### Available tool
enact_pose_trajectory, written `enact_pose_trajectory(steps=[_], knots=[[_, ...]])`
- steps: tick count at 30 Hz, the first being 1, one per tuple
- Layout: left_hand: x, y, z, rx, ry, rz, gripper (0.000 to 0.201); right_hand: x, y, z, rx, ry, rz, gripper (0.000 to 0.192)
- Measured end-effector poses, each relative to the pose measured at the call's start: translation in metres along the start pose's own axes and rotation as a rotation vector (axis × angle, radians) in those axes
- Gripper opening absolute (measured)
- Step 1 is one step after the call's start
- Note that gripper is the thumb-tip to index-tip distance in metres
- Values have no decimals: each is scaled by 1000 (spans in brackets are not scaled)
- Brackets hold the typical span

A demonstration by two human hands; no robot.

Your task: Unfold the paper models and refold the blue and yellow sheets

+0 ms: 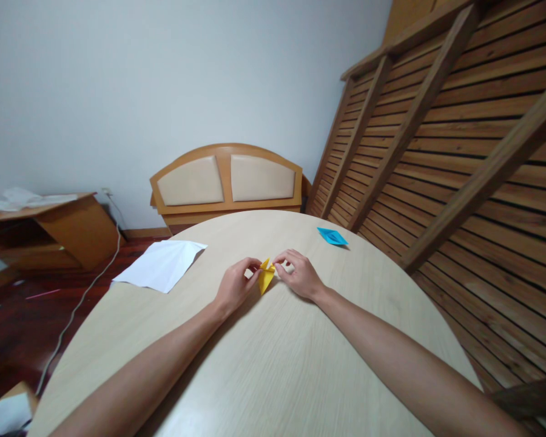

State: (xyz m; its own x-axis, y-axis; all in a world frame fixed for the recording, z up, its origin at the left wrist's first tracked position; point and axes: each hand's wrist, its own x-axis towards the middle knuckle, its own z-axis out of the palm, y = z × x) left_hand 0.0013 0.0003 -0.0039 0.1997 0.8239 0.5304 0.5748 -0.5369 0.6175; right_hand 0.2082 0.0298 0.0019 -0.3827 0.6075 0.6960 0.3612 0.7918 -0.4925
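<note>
- Looking at a left hand (238, 285) just left of mid-frame, at the end of a left forearm (157, 370) slanting up from the lower left, with thumb and fingertips clamped on the left side of a yellow folded paper (266, 280).
- Also seeing a right hand (301, 278) just right of center, on a right forearm (400, 362) angling in from the lower right, knuckles up, with thumb and index pinched on the upper right part of that same paper.
- Can place the yellow folded paper about mid-frame between both hands, pointy end toward the bottom edge, over the round table (277, 364). Can't tell about contact with the tabletop.
- Container-wise, have a wooden cabinet (79, 233) at far left, with white papers (18, 198) heaped on top and a dark open compartment underneath. Can't make out the inside.
- Can also spot a blue folded paper (332, 236) right of center, well apart from the hands, plus a white sheet (161, 264) at the table's left edge.
- Can't see much of the curled outer fingers, or the folds under the fingertips. Too small, honestly.
- Also losing both forearms and the table at the bottom edge, plus some boxy thing (9, 413) cropped at lower left.
</note>
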Motion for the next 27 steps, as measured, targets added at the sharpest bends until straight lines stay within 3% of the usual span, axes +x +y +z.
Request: enact_pose_trajectory(steps=[7, 27], knots=[[0, 0, -1, -20, 0, -15, 18, -1, 2, 1, 15, -36, 3, 7], [0, 4, -2, -108, -34, -59, 22, -1, 4, 5, 58, 31, 50, 6]])
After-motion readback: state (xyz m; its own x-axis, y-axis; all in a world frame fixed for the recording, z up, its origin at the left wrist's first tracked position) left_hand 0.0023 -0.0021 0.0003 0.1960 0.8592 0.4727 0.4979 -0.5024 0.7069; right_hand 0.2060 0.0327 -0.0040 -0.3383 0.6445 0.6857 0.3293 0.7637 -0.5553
